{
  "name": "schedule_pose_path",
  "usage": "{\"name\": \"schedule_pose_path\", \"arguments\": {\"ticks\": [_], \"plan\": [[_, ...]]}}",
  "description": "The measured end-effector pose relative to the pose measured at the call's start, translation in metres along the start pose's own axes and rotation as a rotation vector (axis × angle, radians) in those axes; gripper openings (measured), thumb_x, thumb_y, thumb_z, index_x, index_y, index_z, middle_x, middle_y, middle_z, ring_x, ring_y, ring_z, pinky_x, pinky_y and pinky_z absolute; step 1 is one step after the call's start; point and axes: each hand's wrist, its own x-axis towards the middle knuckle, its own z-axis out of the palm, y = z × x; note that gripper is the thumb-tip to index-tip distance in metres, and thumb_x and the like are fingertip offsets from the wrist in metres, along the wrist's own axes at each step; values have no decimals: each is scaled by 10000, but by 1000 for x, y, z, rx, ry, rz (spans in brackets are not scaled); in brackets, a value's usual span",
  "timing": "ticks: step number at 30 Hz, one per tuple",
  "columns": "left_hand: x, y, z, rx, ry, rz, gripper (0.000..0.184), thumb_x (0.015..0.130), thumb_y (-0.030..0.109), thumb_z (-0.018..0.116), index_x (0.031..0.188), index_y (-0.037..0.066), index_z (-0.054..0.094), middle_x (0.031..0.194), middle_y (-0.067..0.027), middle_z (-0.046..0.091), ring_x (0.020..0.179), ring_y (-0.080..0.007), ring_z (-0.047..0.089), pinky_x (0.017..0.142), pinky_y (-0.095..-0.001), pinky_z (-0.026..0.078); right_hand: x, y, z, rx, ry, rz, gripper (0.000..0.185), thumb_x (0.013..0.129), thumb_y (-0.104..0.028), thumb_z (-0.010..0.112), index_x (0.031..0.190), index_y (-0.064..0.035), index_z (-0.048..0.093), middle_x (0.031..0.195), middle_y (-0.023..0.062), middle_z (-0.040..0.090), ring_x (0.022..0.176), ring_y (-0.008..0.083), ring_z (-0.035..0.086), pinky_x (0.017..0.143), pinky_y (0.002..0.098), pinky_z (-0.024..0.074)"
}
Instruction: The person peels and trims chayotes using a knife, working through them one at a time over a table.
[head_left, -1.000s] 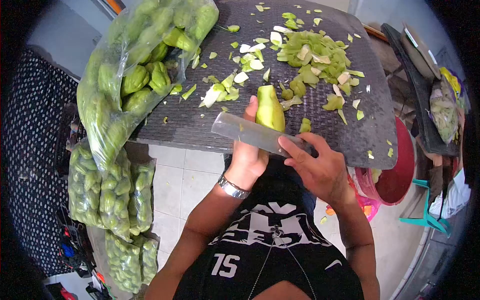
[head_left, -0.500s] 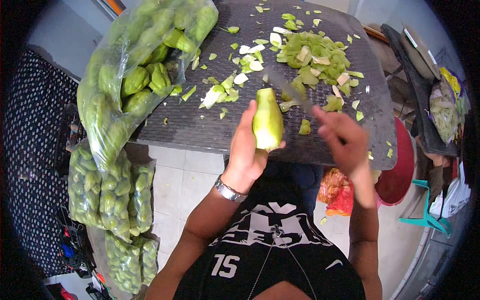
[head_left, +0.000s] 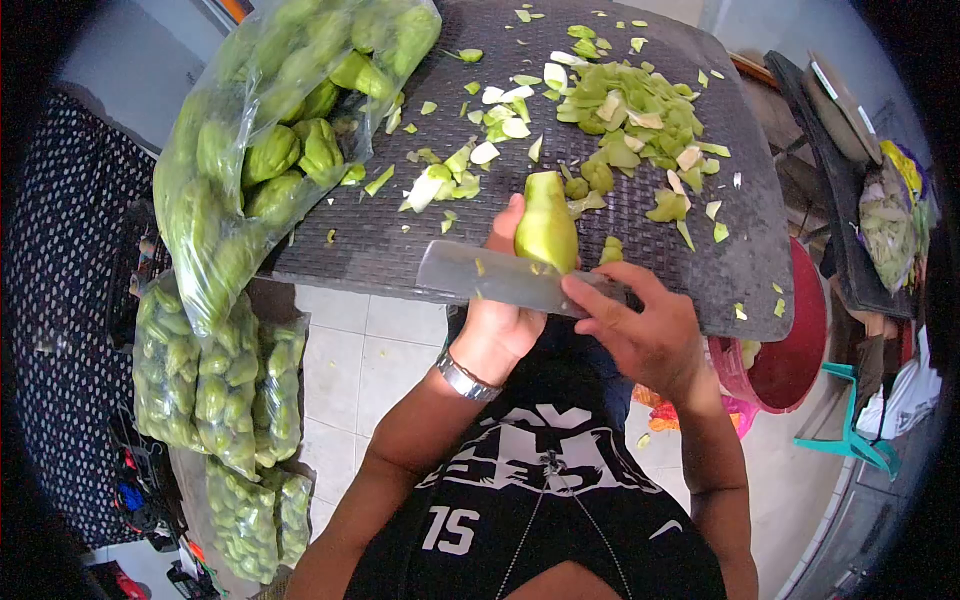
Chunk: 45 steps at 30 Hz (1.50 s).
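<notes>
My left hand (head_left: pixel 502 328) is wrapped round a pale green chayote (head_left: pixel 545 222), held upright over the table's near edge. In my right hand (head_left: pixel 648 328) is a broad-bladed kitchen knife (head_left: pixel 490 276), its handle in the closed fingers. The blade lies crosswise at the chayote's lower end, in front of my left palm, and hides part of both. Small green scraps stick to the blade. Beyond the chayote, a heap of green peelings (head_left: pixel 640 115) lies on the dark woven-pattern table (head_left: pixel 350 245), with more peel pieces (head_left: pixel 440 185) scattered to the left.
A clear plastic bag of chayotes (head_left: pixel 270 155) rests on the table's left side and hangs over its edge. Several filled bags (head_left: pixel 225 390) stand below. Right of the table are a red tub (head_left: pixel 800 350), a teal stool (head_left: pixel 850 425) and a dark shelf (head_left: pixel 830 180).
The knife has swung from beyond the chayote down and left to its near end. My right hand has come closer to my left, and the chayote has shifted slightly right and away.
</notes>
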Motion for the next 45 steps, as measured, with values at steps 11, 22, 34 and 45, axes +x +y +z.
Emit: {"name": "schedule_pose_path", "arguments": {"ticks": [11,22,34,45], "plan": [[-10,17,10,101,39,-64,465,1041,512,499,1208,96,624,956,-89,703,763,-268,700,578,-349,560,-1,71,-23,207,56,642,323,928,-141,747,1248,-100,744,1038,152,748,925,264,747,821,329,573],[5,2,-1,53,19,-44,540,949,539,640,1233,79,631,1047,-102,694,902,-274,685,826,-426,566,-5,-7,0,111,39,153,445,883,-275,795,1316,-234,706,1122,133,695,874,330,737,692,405,614],[-12,17,6,126,-34,-81,440,1002,489,584,1213,104,613,967,-82,699,776,-239,711,514,-368,558,-14,46,-11,-32,47,144,422,897,-211,787,1311,-188,709,1125,139,726,879,310,751,719,386,613],[1,8,-2,81,-27,-127,458,1012,531,580,1223,127,617,971,-81,711,780,-224,726,534,-362,575,-1,4,-17,161,-2,173,405,905,-227,783,1300,-175,713,1122,128,721,880,302,747,738,373,608]]}}
